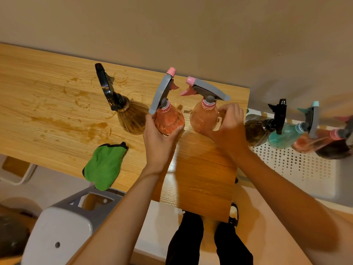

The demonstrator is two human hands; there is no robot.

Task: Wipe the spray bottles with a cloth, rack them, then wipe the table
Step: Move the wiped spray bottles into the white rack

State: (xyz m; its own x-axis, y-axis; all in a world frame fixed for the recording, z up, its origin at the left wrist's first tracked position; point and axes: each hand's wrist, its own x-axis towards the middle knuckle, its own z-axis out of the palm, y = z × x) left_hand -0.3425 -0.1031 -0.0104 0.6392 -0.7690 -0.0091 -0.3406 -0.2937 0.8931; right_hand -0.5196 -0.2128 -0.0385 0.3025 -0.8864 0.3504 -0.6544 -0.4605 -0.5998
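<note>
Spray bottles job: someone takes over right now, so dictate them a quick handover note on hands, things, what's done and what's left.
Left hand grips one pink bottle; right hand grips the second pink bottle, both at the table.
Brown bottle stands left of them. Green cloth lies at the near edge, in neither hand.
Done: racked bottles, at least three, in the white rack to the right.
Left: rack the three table bottles, wiping them first if needed, then wipe the brown stains.
</note>
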